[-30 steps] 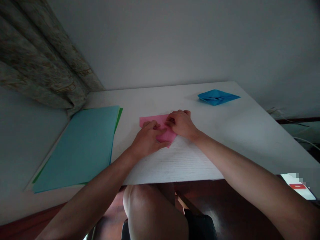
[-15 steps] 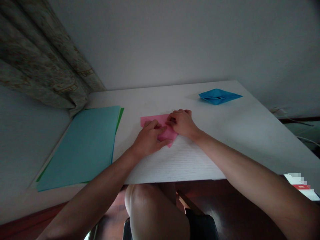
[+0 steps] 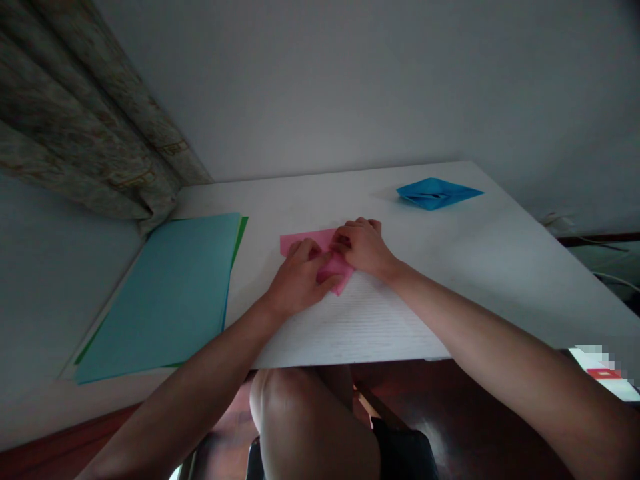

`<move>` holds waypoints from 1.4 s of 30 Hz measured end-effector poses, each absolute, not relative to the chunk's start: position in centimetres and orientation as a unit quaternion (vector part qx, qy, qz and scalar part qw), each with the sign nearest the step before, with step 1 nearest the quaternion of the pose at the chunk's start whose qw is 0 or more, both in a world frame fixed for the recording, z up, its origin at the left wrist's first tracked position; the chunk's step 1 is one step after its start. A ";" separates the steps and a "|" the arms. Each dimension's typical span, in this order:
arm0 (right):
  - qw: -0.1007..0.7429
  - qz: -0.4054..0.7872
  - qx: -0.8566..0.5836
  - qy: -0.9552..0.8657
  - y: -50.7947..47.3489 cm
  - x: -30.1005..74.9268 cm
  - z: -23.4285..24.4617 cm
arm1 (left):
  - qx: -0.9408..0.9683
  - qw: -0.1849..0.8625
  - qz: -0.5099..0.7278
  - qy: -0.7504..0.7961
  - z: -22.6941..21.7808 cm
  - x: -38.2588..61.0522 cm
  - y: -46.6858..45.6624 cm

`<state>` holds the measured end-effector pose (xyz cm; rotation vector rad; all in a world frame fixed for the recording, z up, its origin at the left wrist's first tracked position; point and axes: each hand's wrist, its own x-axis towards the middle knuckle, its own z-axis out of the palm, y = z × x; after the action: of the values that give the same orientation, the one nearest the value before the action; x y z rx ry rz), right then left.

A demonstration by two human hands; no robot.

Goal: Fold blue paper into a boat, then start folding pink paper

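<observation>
A folded piece of pink paper lies on the white table, partly hidden under both hands. My left hand is on its left part, fingers curled and thumb reaching along the lower point of the paper. At the paper's upper right, my right hand has its fingers bent and drawn together at a fold. The fingertips of the two hands are close to each other. A folded blue paper boat rests farther back on the right, apart from my hands.
A stack of coloured paper sheets, light blue on top with green edges showing, lies at the table's left. The white table meets a wall behind. A patterned curtain hangs at the left, touching the table's back corner.
Almost nothing differs. My left thumb has shifted very slightly on the pink paper; both hands keep their places, and the blue paper boat stays put.
</observation>
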<state>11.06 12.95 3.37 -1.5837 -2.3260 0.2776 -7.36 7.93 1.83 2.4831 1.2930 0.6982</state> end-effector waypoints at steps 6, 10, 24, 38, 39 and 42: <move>0.154 0.095 -0.552 -0.814 12.8 10.9 3.3 | 0.847 0.128 0.276 0.436 1.4 -7.5 8.2; 0.155 0.091 -0.552 -0.814 12.7 10.8 3.3 | 0.844 0.137 0.280 0.436 1.3 -7.7 8.4; 0.176 0.065 -0.574 -0.797 12.4 11.0 3.2 | 0.883 0.066 0.191 0.423 1.0 -6.0 7.1; 0.163 0.045 -0.635 -0.754 7.2 13.3 2.2 | 0.874 0.121 0.159 0.444 1.8 -6.0 6.9; 0.157 0.051 -0.642 -0.749 7.2 13.3 2.1 | 0.874 0.123 0.158 0.444 1.8 -6.0 6.9; 0.151 0.062 -0.652 -0.741 7.5 13.3 2.0 | 0.872 0.127 0.153 0.447 1.8 -6.0 7.0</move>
<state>13.32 7.49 1.96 -1.8707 -2.1270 0.1766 -6.03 6.96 1.78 2.5386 1.3023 0.4452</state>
